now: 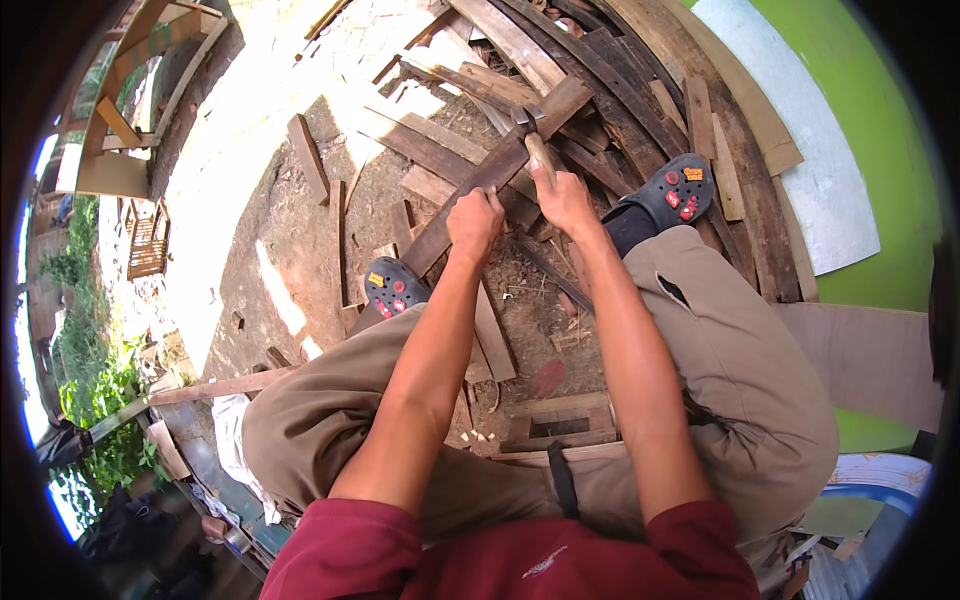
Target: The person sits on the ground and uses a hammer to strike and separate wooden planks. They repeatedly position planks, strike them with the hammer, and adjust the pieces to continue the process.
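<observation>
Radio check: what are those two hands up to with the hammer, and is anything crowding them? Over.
Right hand gripping hammer. Left hand at the plank, grip hidden. Loose boards crowding the ground beyond.

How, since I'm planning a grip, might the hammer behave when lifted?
The hammer is probably head-heavy: a metal-looking head tops a slim, wood-coloured handle. It should be stiff; both parts look rigid. It may tip headfirst: the right hand grips only the handle.

Hammer [537, 150] over slanting brown plank [503, 163]
</observation>
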The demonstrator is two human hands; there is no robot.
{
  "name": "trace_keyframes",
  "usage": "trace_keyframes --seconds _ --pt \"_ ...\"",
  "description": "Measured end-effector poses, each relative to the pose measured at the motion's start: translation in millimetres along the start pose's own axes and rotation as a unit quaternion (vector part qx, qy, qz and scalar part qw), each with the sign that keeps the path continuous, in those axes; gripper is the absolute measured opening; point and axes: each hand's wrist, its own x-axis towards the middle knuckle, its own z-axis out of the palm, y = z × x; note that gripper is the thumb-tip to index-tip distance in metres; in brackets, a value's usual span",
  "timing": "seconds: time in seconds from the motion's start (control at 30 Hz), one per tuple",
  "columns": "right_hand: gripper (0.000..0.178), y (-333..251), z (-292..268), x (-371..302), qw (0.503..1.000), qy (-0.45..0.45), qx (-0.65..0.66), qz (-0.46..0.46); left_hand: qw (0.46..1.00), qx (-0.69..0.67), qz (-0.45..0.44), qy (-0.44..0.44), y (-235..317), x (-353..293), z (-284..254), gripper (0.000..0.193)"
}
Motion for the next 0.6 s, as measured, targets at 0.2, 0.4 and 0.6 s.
trace_keyframes --seconds 0.2,0.4,0.6 --pt "0.075 9 8 -8 1.000 0.006 0.023 0.019 0.996 -0.079 -0.025 -0.018 -18 17 -6 0.050" --pt "0.075 -7 27 -50 0.998 0.043 0.025 0.037 0.975 -0.130 0.044 0.177 -71 10 10 0.035" --pt "0.075 6 31 -52 0.999 0.036 -0.018 0.023 0.950 -0.155 0.122 0.242 -63 -13 21 0.026"
